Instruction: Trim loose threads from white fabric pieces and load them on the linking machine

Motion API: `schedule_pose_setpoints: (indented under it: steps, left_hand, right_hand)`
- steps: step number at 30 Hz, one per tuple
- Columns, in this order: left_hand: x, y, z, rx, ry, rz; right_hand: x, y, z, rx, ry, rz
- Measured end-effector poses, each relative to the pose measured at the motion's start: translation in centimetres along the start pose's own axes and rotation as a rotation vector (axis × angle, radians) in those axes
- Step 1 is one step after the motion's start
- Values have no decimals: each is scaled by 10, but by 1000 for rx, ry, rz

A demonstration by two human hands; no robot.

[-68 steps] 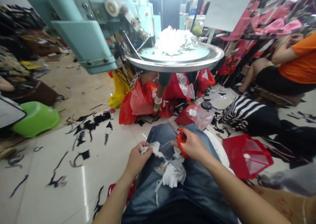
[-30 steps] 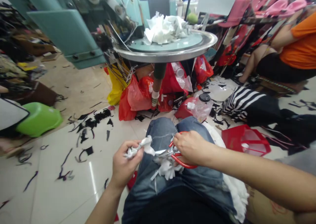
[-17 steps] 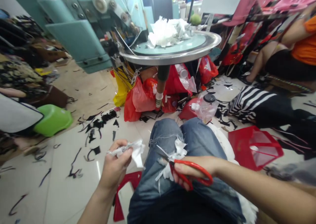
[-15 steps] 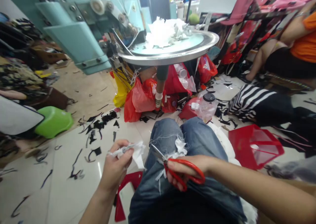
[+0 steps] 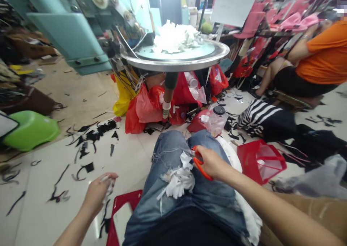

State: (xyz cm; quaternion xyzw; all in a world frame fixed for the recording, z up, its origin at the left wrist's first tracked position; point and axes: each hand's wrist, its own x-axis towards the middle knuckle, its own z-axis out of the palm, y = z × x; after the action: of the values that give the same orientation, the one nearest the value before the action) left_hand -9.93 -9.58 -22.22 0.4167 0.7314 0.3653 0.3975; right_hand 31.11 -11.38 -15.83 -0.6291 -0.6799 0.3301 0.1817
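My right hand [image 5: 210,162] is closed round the orange-red handles of a pair of scissors [image 5: 200,166], above the right knee of the jeans. The blades point left and look blurred. Off to the left, my left hand [image 5: 99,188] is closed on a small white fabric scrap [image 5: 110,186], most of it hidden by the fingers. A crumpled bunch of white fabric scraps [image 5: 180,181] and loose grey threads [image 5: 169,152] lie on my lap, between the two hands. More white pieces [image 5: 175,38] are heaped on the round machine table [image 5: 173,66] ahead.
A teal machine head [image 5: 73,39] overhangs at upper left. Red plastic bags [image 5: 148,110] and a clear jug [image 5: 217,119] stand below the table. A green stool [image 5: 32,130] is at left, a red basket [image 5: 260,162] at right. A person in orange [image 5: 324,58] sits at far right.
My left hand has moved left and down, away from my lap, with its white scrap. The right hand has lifted the scissors up and right, uncovering the white bunch. The view has turned rightward.
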Motion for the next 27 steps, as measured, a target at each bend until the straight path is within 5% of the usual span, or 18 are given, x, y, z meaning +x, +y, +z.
schedule_pose_setpoints:
  steps: [3, 5, 9, 12, 15, 17, 20, 27]
  left_hand:
    - [-12, 25, 37, -17, -166, 20]
    - [-22, 54, 57, 101, -169, 130]
    - [-40, 108, 74, 137, -153, 274]
    - [-50, 130, 87, 14, -286, 277]
    - [-53, 139, 106, -52, -488, 250]
    - [-52, 140, 116, -1, -564, 251]
    - [-53, 141, 123, 54, -496, 297]
    - [-51, 135, 117, 44, -291, 333]
  right_hand:
    - [12, -13, 25, 31, 20, 12]
    - [26, -18, 30, 57, 50, 63]
    - [46, -31, 16, 203, 60, 106]
    - [44, -46, 3, 497, 31, 20]
    - [40, -53, 2, 887, -60, -44]
    - [39, -49, 7, 933, -25, -15]
    - [39, -38, 18, 854, 148, 28]
    - [42, -35, 44, 790, 141, 17]
